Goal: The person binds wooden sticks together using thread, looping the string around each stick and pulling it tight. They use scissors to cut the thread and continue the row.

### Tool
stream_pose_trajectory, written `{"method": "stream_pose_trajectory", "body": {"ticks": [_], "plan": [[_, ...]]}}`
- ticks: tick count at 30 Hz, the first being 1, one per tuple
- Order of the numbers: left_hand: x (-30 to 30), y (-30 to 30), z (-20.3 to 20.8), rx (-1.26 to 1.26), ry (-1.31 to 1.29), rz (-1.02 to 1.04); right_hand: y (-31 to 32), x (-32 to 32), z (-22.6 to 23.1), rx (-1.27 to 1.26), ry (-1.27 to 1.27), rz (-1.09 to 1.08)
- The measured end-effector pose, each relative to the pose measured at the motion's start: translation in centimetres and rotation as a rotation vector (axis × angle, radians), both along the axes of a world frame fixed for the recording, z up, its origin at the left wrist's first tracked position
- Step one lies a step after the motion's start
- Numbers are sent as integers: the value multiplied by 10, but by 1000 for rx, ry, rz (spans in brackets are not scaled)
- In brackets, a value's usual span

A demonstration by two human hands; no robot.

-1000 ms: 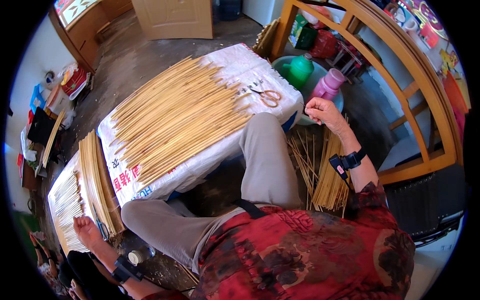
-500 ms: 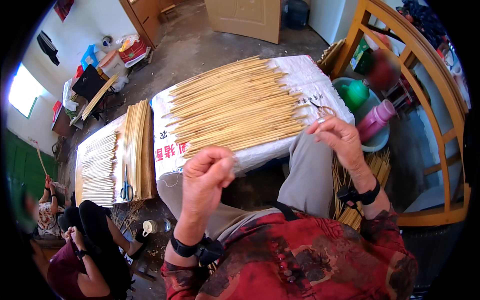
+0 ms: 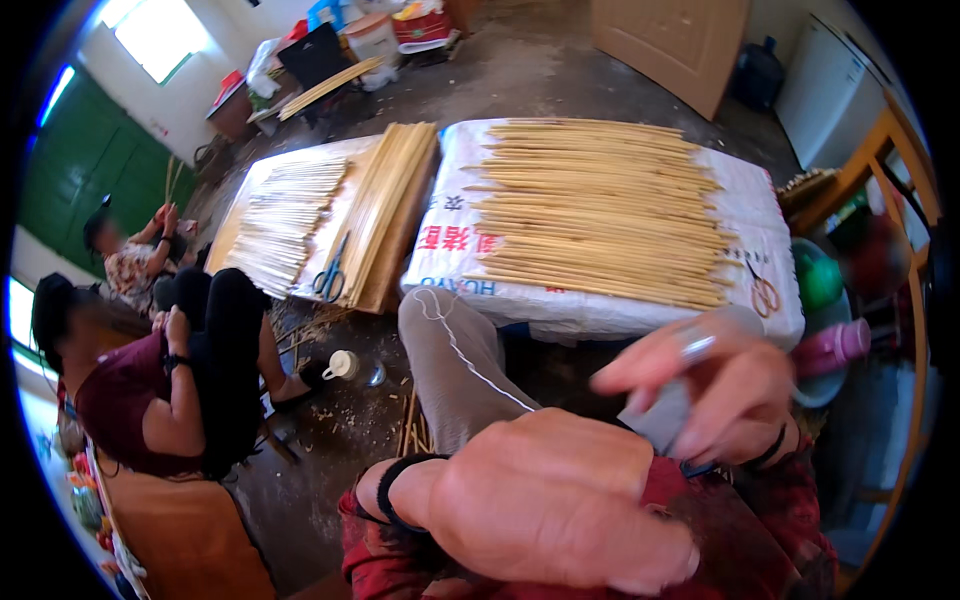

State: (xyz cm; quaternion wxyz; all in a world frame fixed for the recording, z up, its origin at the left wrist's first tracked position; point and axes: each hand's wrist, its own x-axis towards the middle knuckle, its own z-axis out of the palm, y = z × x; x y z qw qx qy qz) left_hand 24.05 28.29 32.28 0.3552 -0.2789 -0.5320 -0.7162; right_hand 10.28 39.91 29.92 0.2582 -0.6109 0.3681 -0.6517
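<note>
My left hand point(image 3: 560, 510) is close and large in the lower middle, its fingers curled and closed. A thin white thread point(image 3: 465, 355) runs from beside it up over my grey-trousered left knee; the grip itself is hidden. To its right, my right hand point(image 3: 725, 385) is raised over my lap, blurred, with a ring on one finger. Its fingers are bent with a gap between them, and nothing shows in them. Beyond both hands, a row of thin tan sticks point(image 3: 600, 210) lies side by side on a table covered with a white printed sack point(image 3: 570, 318).
Scissors point(image 3: 765, 292) rest at the sack's right edge. A lower board at left bears pale sticks point(image 3: 290, 215), a bundle of longer sticks point(image 3: 395, 190) and blue-handled scissors point(image 3: 330, 275). A seated person point(image 3: 150, 390) is at left. A basin with a pink flask point(image 3: 835, 343) stands at right.
The view has turned left and tilted. Both my hands have come nearer to me and closer together, over my lap. The white thread now shows plainly across my knee.
</note>
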Motion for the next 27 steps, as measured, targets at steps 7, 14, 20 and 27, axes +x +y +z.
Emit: {"method": "stream_pose_trajectory", "body": {"ticks": [7,14,20,27], "plan": [[10,-15,10,-99,181,-83,-17,-3,-10,168,-75,-196],[10,-13,7,-51,174,-115,-40,10,-12,215,-175,435],[17,-10,15,-101,-28,-125,-43,16,-19,218,-238,516],[0,-55,-25,23,-664,194,-47,-17,-43,300,-228,-334]]}}
